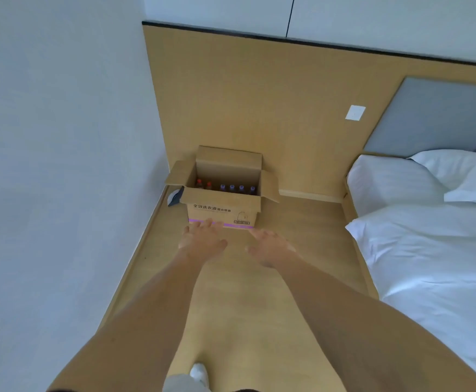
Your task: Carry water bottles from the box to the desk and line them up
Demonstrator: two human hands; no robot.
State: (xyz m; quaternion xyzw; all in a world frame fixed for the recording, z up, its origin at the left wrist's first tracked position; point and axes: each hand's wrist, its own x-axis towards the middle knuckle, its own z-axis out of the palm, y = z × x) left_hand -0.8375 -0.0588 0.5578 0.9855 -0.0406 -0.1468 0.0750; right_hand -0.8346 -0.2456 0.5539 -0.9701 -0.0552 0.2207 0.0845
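An open cardboard box (220,212) stands on the wooden floor against the tan wall panel, flaps spread. Inside it stand several bottles: two with red caps (203,184) at the left and several with purple caps (237,188) to their right. Only the bottle tops show. My left hand (201,237) and my right hand (270,246) reach forward with fingers spread, both short of the box's front face and holding nothing. No desk is in view.
A bed (429,236) with white sheets and pillows fills the right side. A white wall (61,165) runs along the left. A small dark object (175,196) lies on the floor left of the box. A socked foot (200,373) shows at the bottom.
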